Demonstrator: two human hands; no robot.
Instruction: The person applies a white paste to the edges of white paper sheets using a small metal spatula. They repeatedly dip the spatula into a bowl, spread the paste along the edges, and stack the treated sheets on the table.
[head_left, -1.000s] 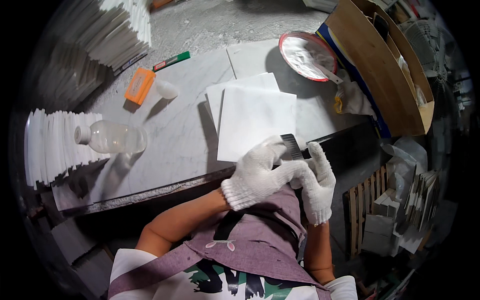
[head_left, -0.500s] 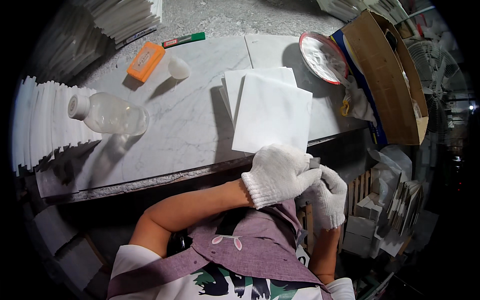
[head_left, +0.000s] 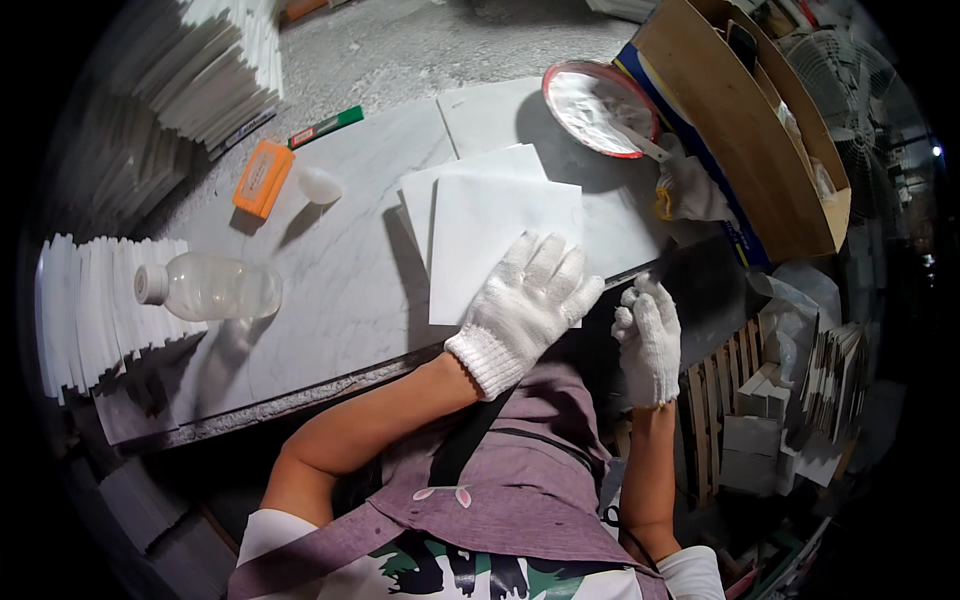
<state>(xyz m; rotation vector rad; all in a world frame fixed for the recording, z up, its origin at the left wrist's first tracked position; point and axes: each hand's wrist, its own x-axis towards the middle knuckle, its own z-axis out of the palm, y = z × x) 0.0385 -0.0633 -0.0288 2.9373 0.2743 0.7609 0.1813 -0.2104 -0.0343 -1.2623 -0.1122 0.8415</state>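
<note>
In a white knit glove, the right grip [head_left: 648, 340] curls its fingers — whether they pinch anything is impossible to tell. The left grip [head_left: 530, 300], gloved alike, spreads over a smooth white square panel [head_left: 475, 235] atop loosely fanned white panels [head_left: 490, 160] on the grey-veined white surface [head_left: 340, 280]. The top piece's near right corner appears to overhang — pressing there could tip it. Beyond, bumping the brown cardboard box [head_left: 710, 90] could spill the round red-rimmed bowl [head_left: 620, 155].
</note>
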